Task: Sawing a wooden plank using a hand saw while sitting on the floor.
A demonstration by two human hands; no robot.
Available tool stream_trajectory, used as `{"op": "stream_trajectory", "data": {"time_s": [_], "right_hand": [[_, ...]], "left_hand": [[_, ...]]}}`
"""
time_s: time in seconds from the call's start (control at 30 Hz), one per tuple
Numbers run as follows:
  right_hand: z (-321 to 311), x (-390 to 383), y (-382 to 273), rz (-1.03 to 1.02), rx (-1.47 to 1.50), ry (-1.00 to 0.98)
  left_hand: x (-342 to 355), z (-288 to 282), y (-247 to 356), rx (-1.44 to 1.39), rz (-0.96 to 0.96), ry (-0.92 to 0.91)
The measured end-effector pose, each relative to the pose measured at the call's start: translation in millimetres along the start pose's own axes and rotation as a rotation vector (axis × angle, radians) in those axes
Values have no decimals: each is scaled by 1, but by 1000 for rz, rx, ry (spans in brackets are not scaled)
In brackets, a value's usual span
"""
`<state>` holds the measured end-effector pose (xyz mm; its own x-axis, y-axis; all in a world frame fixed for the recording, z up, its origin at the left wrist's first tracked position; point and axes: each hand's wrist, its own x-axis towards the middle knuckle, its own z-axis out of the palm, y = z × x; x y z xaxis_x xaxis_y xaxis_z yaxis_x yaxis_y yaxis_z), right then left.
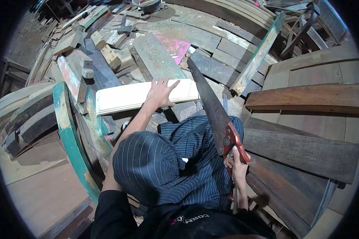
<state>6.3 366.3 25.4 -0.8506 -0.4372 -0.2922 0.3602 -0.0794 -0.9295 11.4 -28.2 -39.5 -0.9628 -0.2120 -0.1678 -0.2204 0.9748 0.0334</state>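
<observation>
A white board (119, 97) lies crosswise in front of my knees, with moulded lines along its near edge. My left hand (160, 93) presses flat on its top with the fingers spread. In my right hand (237, 162) is a handsaw (211, 105), gripped by its red handle over my right thigh. The dark blade points up and away, its tip just past the white board's right end. From this view I cannot tell whether the blade touches the board. A grey-green plank (155, 55) lies beyond the white board.
Wood offcuts (107, 51) are heaped at the far left. A green-painted board (75, 147) curves along my left side. On my right lie a brown beam (307, 97) and a grey plank (303, 151). A pink sheet (175, 47) and a worn upright-lying post (259, 55) are farther off.
</observation>
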Motion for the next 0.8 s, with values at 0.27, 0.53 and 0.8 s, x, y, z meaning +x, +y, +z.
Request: {"op": "stream_trajectory", "data": {"time_s": [0.27,0.53,0.8], "right_hand": [[74,126,75,-299,-110,13],[54,55,13,15,88,10],[30,13,-9,36,47,-20]], "left_hand": [[-5,14,5,10,24,48],[-15,6,5,34,-23,-4],[-4,7,0,66,-22,3]]}}
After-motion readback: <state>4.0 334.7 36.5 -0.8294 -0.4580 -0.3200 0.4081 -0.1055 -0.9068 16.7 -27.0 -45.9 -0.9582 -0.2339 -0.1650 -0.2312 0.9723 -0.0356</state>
